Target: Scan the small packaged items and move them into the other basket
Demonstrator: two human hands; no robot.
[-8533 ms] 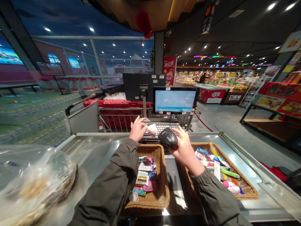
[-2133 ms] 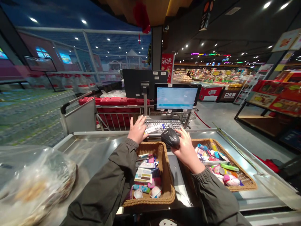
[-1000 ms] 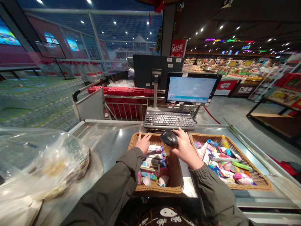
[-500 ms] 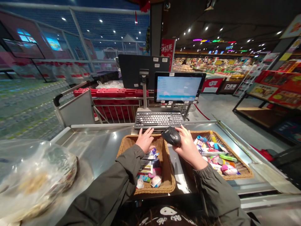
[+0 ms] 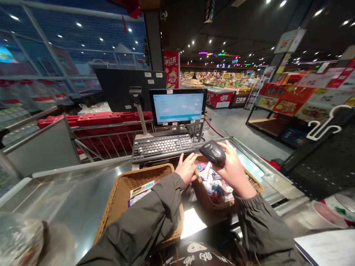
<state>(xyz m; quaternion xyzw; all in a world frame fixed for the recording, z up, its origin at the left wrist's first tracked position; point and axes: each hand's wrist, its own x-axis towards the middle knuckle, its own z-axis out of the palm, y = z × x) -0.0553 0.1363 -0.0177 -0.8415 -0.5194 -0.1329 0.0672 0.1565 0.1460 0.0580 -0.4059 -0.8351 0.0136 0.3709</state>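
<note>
My right hand (image 5: 232,168) is closed around a black handheld barcode scanner (image 5: 213,152), held above the right wicker basket (image 5: 205,195) of small packaged goods (image 5: 215,183). My left hand (image 5: 187,168) reaches across to that basket's near left rim, fingers spread over the items; nothing is visibly held in it. The left wicker basket (image 5: 122,188) lies under my left sleeve and shows some packets (image 5: 140,190). A grey keyboard (image 5: 161,146) and a lit till screen (image 5: 177,107) stand just beyond my hands.
A steel counter (image 5: 63,199) runs to the left, with a plastic bag (image 5: 19,240) at its near corner. Red shopping baskets (image 5: 91,120) sit behind a metal rail. A black pegboard with a white hook (image 5: 321,147) stands at right; shop aisles lie beyond.
My view has swung right. My left hand has left the left basket and crossed to the right basket. My right hand still holds the scanner, a little higher.
</note>
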